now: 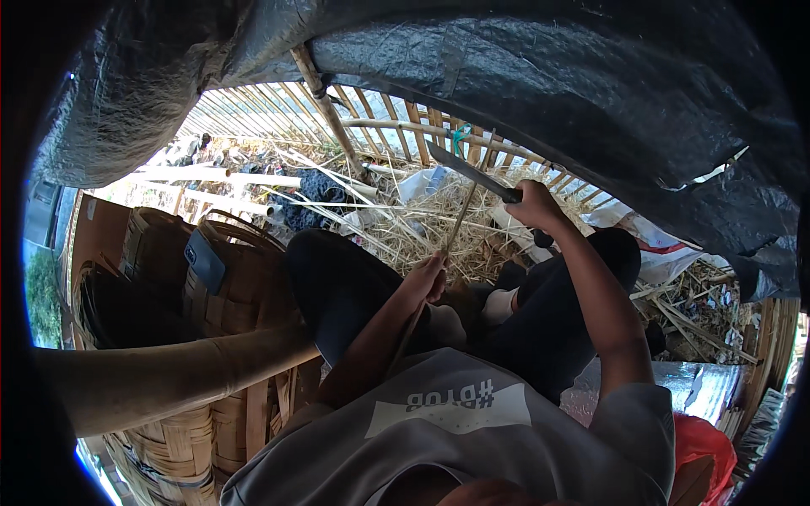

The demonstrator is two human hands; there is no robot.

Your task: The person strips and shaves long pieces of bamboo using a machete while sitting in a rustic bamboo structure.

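My right hand (537,207) is closed round the dark handle of a long-bladed knife (466,170), its blade angled up and to the left. In my left hand (426,279) I grip a thin bamboo strip (460,221). The strip's far end slants up to beside the blade; whether they touch I cannot tell. Its near end runs back under my left forearm toward my lap. Both hands are in front of my bent knees, above a heap of pale shavings (413,226).
Woven bamboo baskets (228,312) stand at my left, with a phone (205,260) on one. A thick bamboo pole (169,375) crosses there. Black plastic sheeting (574,93) hangs overhead, before a slatted bamboo fence (405,126). A red plastic bag (705,455) lies at lower right.
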